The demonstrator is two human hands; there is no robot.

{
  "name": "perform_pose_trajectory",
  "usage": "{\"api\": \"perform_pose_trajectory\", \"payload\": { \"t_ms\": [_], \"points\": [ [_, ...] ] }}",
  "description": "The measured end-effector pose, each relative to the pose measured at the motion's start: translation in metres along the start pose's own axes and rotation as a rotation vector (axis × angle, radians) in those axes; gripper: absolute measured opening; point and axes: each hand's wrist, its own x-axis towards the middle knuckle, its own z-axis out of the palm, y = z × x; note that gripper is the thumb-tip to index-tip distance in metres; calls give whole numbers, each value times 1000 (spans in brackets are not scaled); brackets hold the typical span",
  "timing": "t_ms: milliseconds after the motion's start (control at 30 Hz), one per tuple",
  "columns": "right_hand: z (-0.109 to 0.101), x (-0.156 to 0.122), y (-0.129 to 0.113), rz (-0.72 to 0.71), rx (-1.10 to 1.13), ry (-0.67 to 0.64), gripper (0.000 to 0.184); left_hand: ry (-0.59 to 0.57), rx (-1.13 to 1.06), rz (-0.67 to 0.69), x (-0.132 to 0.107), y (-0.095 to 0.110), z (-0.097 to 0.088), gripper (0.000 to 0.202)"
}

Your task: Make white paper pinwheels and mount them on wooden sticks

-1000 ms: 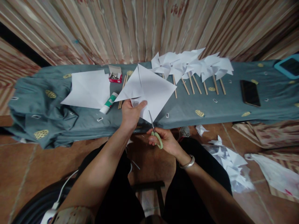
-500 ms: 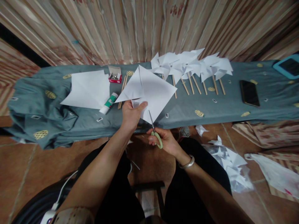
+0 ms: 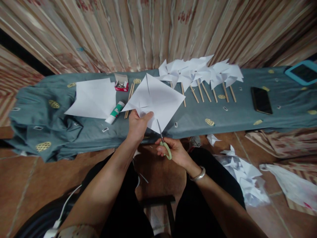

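A white paper square (image 3: pixel 163 96), turned like a diamond, is pinched at its lower left by my left hand (image 3: pixel 138 124). Slits run inward from its top and left corners. My right hand (image 3: pixel 174 150) has its fingers through the pale green handles of a pair of scissors (image 3: pixel 165 150). The scissor blades lie at the paper's bottom corner, pointing up toward its middle. Behind the paper, to the right, several finished paper pinwheels (image 3: pixel 195 71) on wooden sticks lie in an overlapping row.
A bench with a grey-green cloth (image 3: pixel 188 127) carries a paper stack (image 3: pixel 95 99), a glue stick (image 3: pixel 115 112), a small red box of metal pins (image 3: pixel 121 83), loose wooden sticks (image 3: pixel 129 100), a phone (image 3: pixel 261 100) and a blue-framed tablet (image 3: pixel 303 72). A plastic bag of pinwheels (image 3: pixel 247 178) lies on the floor.
The view has shifted slightly. Both hands, the paper and the scissors keep nearly the same places, with the blades still at the bottom corner.
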Motion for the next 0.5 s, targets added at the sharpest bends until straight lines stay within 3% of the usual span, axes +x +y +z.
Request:
{"api": "perform_pose_trajectory", "payload": {
  "t_ms": [500],
  "points": [
    [-2, 2, 0, -21, -18, 22, 37, -8, 70, -11, -4, 2, 0, 30]
  ]
}}
